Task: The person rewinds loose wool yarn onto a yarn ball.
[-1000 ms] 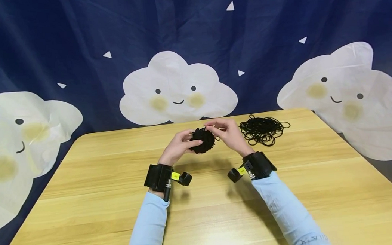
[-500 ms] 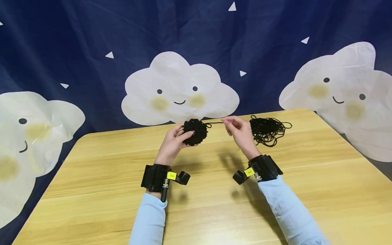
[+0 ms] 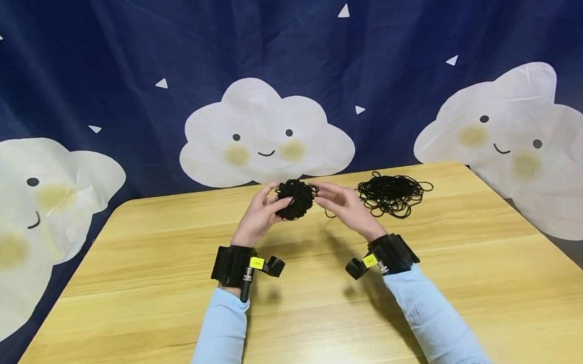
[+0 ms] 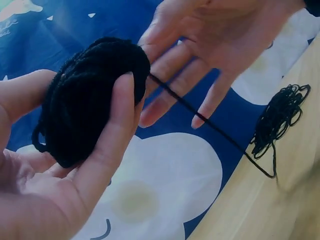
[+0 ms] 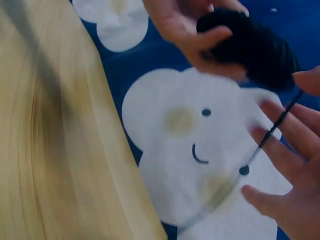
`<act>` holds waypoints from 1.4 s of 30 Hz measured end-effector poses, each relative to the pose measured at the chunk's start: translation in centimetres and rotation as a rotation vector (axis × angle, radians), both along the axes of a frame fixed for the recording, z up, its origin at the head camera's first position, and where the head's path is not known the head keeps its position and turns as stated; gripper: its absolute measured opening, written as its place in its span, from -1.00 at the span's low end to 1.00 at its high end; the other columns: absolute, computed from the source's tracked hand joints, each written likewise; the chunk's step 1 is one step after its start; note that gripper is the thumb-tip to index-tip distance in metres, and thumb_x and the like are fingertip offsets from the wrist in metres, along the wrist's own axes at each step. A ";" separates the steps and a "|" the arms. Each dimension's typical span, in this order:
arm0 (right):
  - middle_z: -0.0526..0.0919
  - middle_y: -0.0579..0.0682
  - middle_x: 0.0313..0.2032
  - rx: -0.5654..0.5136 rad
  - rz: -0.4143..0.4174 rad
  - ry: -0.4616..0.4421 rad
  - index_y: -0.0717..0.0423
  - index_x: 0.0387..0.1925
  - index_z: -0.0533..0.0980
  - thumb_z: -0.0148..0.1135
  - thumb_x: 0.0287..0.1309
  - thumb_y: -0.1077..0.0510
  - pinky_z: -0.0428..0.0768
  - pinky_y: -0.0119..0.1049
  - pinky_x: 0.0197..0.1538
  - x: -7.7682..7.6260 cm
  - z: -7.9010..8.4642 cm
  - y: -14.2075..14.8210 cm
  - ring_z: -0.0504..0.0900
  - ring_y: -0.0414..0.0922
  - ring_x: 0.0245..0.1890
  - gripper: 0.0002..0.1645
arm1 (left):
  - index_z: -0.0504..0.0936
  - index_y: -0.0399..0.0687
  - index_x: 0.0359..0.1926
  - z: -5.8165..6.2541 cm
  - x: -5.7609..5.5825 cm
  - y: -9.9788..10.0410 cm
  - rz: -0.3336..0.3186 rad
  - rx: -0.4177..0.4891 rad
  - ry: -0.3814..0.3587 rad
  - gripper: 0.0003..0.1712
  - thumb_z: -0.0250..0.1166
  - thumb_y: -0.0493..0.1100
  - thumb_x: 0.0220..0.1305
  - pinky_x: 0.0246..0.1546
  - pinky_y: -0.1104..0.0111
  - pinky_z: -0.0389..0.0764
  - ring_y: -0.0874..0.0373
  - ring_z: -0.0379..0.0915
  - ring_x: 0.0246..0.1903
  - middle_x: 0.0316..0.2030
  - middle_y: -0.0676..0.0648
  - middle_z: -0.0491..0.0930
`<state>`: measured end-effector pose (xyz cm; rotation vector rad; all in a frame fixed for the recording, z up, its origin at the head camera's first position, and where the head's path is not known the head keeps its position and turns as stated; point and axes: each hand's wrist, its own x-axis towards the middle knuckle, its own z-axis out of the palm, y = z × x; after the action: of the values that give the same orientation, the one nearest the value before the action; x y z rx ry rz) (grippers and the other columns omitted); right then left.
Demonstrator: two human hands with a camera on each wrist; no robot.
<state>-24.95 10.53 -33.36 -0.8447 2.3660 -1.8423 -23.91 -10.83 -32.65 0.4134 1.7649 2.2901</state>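
Observation:
My left hand (image 3: pixel 257 214) holds a wound ball of black yarn (image 3: pixel 295 199) above the far part of the table, thumb across its near side and fingers behind it. Beside the ball's right end is my right hand (image 3: pixel 345 205), its fingers spread and relaxed; whether the fingertips touch the ball is hard to tell. In the left wrist view, a strand (image 4: pixel 200 116) runs from the ball (image 4: pixel 95 100) past the fingers of the right hand (image 4: pixel 210 45) down to a loose heap of the same yarn (image 4: pixel 279 117).
The loose yarn heap (image 3: pixel 392 193) lies on the wooden table (image 3: pixel 319 314) at the far right. Behind the table's far edge hangs a dark blue cloth (image 3: pixel 262 33) with smiling white clouds. Each wrist wears a black strap with a small camera.
My right hand first drew a strand out to the right from the ball, then came back to the ball's side with fingers spread. The left hand shifted left, then slightly back, turning the ball.

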 end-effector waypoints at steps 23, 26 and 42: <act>0.51 0.32 -0.55 -0.029 0.006 0.082 0.50 -0.44 0.48 -0.10 0.21 0.42 0.51 -0.35 -0.39 1.9 -0.7 -4.0 0.49 -0.05 -0.53 -0.75 | 0.34 -0.25 -0.07 -0.2 0.1 1.0 0.164 0.043 0.037 -0.70 0.11 -0.45 0.16 -0.16 0.42 0.54 0.12 0.45 -0.10 -0.01 -0.25 0.40; 0.41 0.23 -0.62 0.018 0.009 0.142 0.43 -0.47 0.49 -0.07 0.22 0.38 0.37 -0.41 -0.53 2.4 -0.2 -4.2 0.38 -0.10 -0.61 -0.76 | 0.36 -0.22 -0.12 -0.1 0.1 1.0 0.253 0.058 0.043 -0.73 0.14 -0.45 0.14 -0.19 0.41 0.55 0.12 0.46 -0.11 -0.03 -0.25 0.42; 0.57 -0.14 -0.61 0.374 0.054 0.362 0.16 -0.36 0.62 0.11 0.15 0.24 0.30 -0.48 -0.65 2.1 1.7 -2.6 0.34 -0.30 -0.71 -0.84 | 0.26 -0.06 0.20 -1.1 0.0 0.2 0.156 0.018 0.157 -0.42 0.20 -0.06 0.18 -0.14 0.14 0.55 -0.05 0.38 0.01 0.10 -0.25 0.32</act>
<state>-22.89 7.96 -31.68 -1.2574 2.7328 -1.2465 -23.89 -10.67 -33.75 0.4867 1.9142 2.4411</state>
